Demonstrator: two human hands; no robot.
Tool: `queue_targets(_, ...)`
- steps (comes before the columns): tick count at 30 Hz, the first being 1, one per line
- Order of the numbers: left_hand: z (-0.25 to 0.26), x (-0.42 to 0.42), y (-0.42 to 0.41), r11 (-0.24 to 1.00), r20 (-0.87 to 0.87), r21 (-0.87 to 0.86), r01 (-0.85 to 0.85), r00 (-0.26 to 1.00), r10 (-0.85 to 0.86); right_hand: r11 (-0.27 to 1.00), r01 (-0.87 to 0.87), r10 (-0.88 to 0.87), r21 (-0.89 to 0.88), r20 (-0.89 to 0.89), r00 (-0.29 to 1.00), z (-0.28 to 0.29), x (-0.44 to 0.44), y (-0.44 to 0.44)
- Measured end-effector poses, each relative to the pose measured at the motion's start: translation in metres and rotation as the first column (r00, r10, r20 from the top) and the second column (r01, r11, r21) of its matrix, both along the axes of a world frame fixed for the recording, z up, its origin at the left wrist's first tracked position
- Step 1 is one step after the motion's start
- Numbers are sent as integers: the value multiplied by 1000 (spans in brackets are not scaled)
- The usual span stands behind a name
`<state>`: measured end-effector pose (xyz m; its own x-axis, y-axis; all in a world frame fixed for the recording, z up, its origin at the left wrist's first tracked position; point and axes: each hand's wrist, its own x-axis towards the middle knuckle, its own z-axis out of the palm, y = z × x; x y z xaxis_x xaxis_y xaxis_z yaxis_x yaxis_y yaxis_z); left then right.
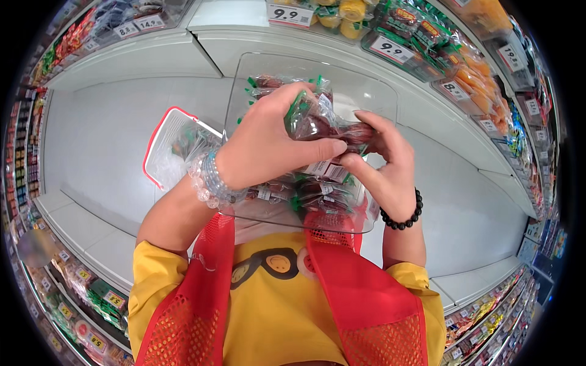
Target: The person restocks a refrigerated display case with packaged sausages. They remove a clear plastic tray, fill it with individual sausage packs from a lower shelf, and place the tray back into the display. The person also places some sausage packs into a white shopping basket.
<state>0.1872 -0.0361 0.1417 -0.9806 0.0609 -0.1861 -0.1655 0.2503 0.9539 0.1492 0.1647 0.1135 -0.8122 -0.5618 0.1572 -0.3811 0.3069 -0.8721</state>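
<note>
Both hands hold clear plastic packets of dark red food with green edges (313, 123) above a transparent plastic bin (233, 110). My left hand (263, 135) grips the packets from the left, its thumb along their near side. On the right, the fingers and thumb of my right hand (387, 160) close around the other end. More such packets (325, 194) lie in rows inside the bin, some bearing white labels. The hands and held packets hide part of the bin's contents. What the dark food is, I cannot tell.
A white basket with a red rim (158, 137) holds plastic-wrapped items at the left of the bin. Beyond the bin runs a white shelf edge (284, 43), with bins of packaged snacks (412, 27) and price tags above it. More stocked shelves (87, 283) curve around both sides.
</note>
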Motion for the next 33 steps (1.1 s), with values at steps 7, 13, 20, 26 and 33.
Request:
queue_targets(7, -34, -21, 12, 805, 208, 529, -269, 961, 185, 905, 121, 164, -408, 596, 786, -28, -9, 19)
queue_targets(13, -37, -22, -5, 735, 273, 585, -343, 937, 219, 764, 523, 52, -379, 843, 535, -7, -27, 35)
queue_targets(20, -35, -24, 6, 986, -84, 19, 165, 983, -163, 707, 478, 580, -522, 814, 32, -39, -30, 28)
queue_targets(26, -38, -36, -1, 976, 26, -87, 202, 979, -201, 953, 244, 48, -179, 884, 464, -25, -31, 23)
queue_targets(33, -45, -39, -1, 980, -30, -130, 151, 987, -156, 958, -242, 202, 154, 236, 950, 19, -53, 23)
